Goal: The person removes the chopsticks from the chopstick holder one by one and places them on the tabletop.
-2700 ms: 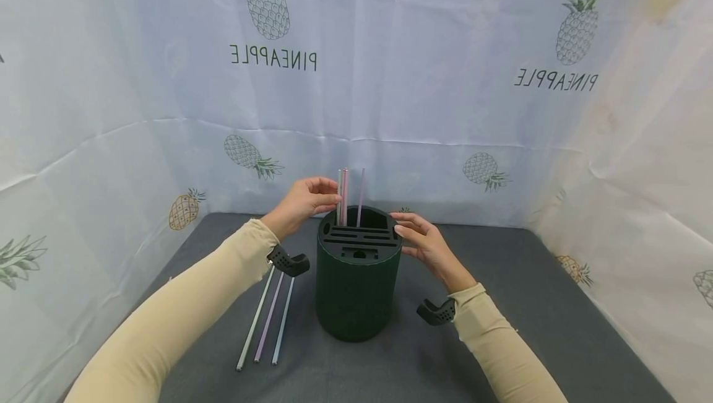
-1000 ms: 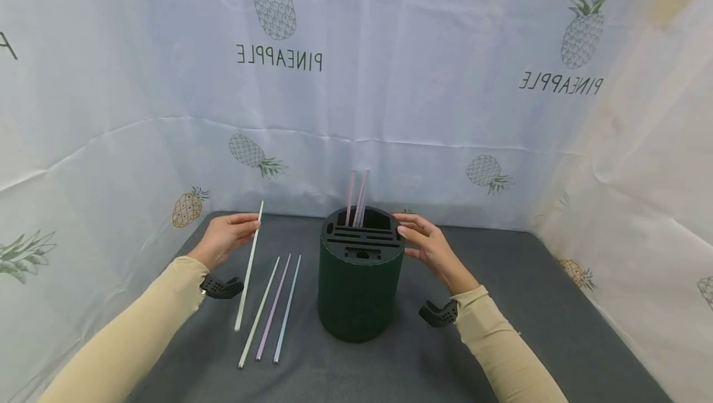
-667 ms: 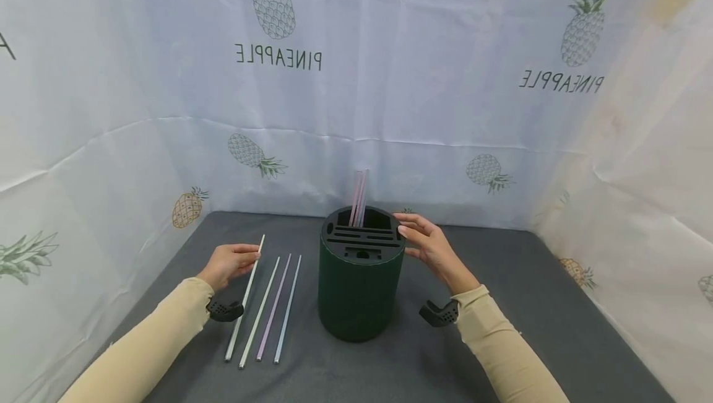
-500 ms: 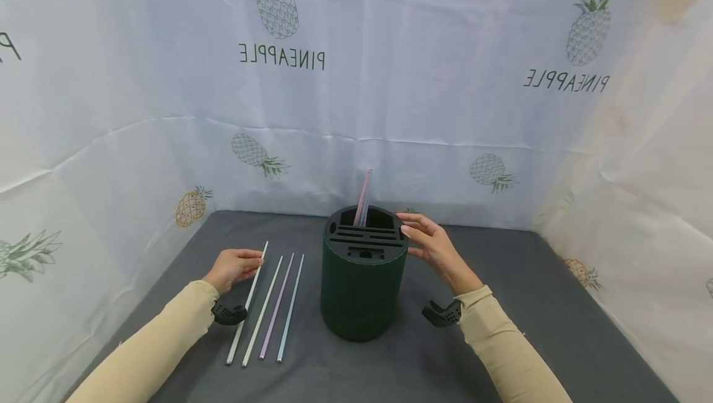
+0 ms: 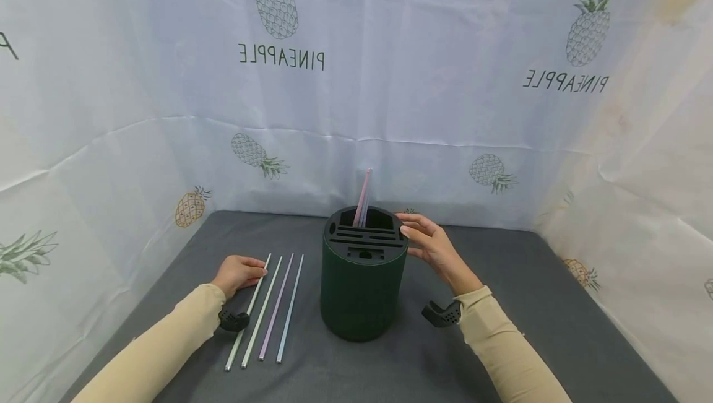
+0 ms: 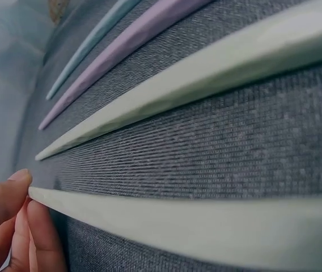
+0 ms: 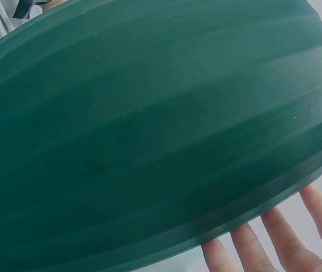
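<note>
Pinched at its far end by my left hand (image 5: 239, 273) is a pale green chopstick (image 5: 238, 341), lying on the dark cloth; thumb and fingertips also show on its tip (image 6: 42, 195) in the left wrist view. To its right, roughly parallel, lie another pale green chopstick (image 5: 263, 310), a purple one (image 5: 276, 307) and a light blue one (image 5: 291, 309). A dark green round utensil holder (image 5: 359, 294) with a black slotted top stands upright. My right hand (image 5: 434, 248) rests against its right rim, fingers spread along the green wall (image 7: 149, 130). Pink and purplish chopsticks (image 5: 362, 199) lean in the holder's back opening.
The dark grey cloth (image 5: 479, 341) covers the table. White curtains (image 5: 423, 50) with pineapple prints hang behind and at both sides. Black cameras sit on both wrists, the left one (image 5: 234, 321) just over the held chopstick.
My left hand left the holder, appeared at left with the pale green chopstick, and lowered it onto the cloth beside the others. The holder's chopsticks settled rightward. My right hand stayed at the rim.
</note>
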The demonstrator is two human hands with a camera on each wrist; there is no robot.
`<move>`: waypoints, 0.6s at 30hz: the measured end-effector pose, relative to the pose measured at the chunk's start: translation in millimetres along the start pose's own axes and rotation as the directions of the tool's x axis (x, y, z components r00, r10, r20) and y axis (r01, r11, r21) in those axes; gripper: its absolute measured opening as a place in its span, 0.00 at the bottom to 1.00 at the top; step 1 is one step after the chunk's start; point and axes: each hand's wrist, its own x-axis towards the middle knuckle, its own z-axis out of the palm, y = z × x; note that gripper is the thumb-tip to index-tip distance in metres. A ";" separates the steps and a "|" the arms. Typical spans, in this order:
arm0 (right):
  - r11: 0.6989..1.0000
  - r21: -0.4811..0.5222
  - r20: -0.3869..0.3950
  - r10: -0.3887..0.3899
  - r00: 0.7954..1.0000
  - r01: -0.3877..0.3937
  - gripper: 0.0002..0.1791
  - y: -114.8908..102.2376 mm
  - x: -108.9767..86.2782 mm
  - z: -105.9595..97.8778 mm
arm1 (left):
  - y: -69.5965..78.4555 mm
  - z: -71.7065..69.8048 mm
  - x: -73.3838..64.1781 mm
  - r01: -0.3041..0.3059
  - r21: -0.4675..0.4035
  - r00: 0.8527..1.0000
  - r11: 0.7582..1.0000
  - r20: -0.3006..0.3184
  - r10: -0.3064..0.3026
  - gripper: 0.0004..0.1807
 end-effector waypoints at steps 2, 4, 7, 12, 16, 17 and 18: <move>1.000 0.000 0.000 -0.001 1.000 0.001 0.26 -0.1 -0.4 0.1 | 1.0 1.9 -0.1 0.004 0.009 1.000 1.000 -0.018 -0.004 0.18; 1.000 -0.003 0.000 -0.002 1.000 0.002 0.26 -0.1 -0.7 0.0 | 2.2 3.6 -0.7 -0.002 0.030 1.000 1.000 -0.026 0.003 0.18; 1.000 -0.004 0.000 -0.005 1.000 0.005 0.26 -0.2 -0.7 -0.1 | 2.9 6.1 -1.1 -0.004 0.054 0.999 0.999 -0.042 0.006 0.17; 1.000 -0.006 -0.004 -0.002 1.000 0.002 0.26 -0.4 -0.3 0.1 | 1.5 9.5 -1.3 -0.007 0.110 0.998 0.994 -0.067 0.015 0.15; 1.000 -0.015 -0.005 -0.002 1.000 0.002 0.27 -0.1 0.1 0.0 | 0.8 11.2 -1.3 -0.013 0.168 0.997 0.986 -0.078 0.027 0.15; 1.000 -0.016 -0.006 -0.002 1.000 0.002 0.26 0.0 0.1 0.1 | 0.8 11.7 -1.2 -0.013 0.175 0.996 0.985 -0.079 0.027 0.14; 1.000 -0.017 -0.006 0.000 1.000 0.000 0.26 0.0 0.0 0.1 | 0.9 12.0 -1.2 -0.013 0.182 0.996 0.983 -0.079 0.028 0.14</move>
